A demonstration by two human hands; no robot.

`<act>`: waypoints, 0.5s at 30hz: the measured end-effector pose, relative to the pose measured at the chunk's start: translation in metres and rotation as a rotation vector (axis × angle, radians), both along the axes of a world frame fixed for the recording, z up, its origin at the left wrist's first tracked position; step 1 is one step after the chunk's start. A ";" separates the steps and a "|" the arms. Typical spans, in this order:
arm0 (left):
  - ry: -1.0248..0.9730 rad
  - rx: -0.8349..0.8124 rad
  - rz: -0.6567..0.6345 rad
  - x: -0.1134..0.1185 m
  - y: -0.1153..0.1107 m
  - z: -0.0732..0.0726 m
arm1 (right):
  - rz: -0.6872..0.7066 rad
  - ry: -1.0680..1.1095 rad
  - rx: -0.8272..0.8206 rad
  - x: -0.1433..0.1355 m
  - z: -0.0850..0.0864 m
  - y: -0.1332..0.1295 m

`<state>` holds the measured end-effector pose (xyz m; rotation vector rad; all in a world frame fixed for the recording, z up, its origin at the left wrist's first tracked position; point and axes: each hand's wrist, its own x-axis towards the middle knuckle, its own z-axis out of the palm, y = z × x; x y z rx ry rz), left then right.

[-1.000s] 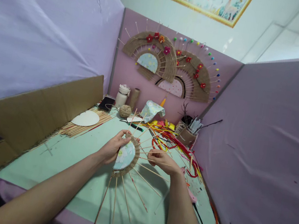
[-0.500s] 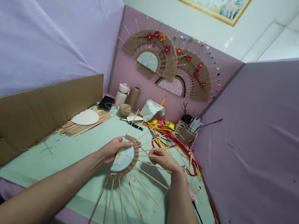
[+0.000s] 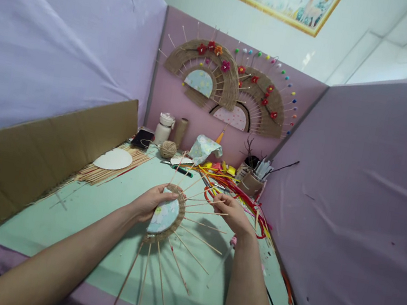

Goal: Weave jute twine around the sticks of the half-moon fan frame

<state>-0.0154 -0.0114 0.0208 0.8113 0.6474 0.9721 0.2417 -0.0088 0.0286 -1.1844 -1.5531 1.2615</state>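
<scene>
My left hand [image 3: 151, 203] grips a half-round woven fan piece [image 3: 166, 216] by its straight side, thumb on top. Pale blue flowered fabric covers its middle, and a brown twine band [image 3: 180, 216] runs round the curved edge. Several thin wooden sticks [image 3: 193, 250] fan out from that band to the right and towards me. At the upper right sticks, my right hand [image 3: 233, 213] has its fingertips pinched together near the stick ends. Whatever lies between those fingers is too small to make out.
A twine ball [image 3: 168, 149], a white bottle [image 3: 164, 128] and a cutter [image 3: 182, 171] are at the back. Loose sticks lie under a white oval [image 3: 113, 158] by the cardboard [image 3: 54, 133]. Scissors [image 3: 209, 193], coloured pipe cleaners and a pink glue gun [image 3: 233, 241] lie right.
My right hand has moved outwards to the right, away from the woven band towards the stick tips. My left hand keeps its hold; the whole view has shifted slightly.
</scene>
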 end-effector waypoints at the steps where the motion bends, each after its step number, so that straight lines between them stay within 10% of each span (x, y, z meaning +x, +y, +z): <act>1: 0.007 -0.006 -0.015 0.000 0.000 0.000 | -0.056 0.015 0.019 0.000 0.001 0.000; 15: 0.000 -0.022 0.049 -0.004 0.008 -0.001 | -0.296 -0.064 0.345 -0.003 0.014 -0.005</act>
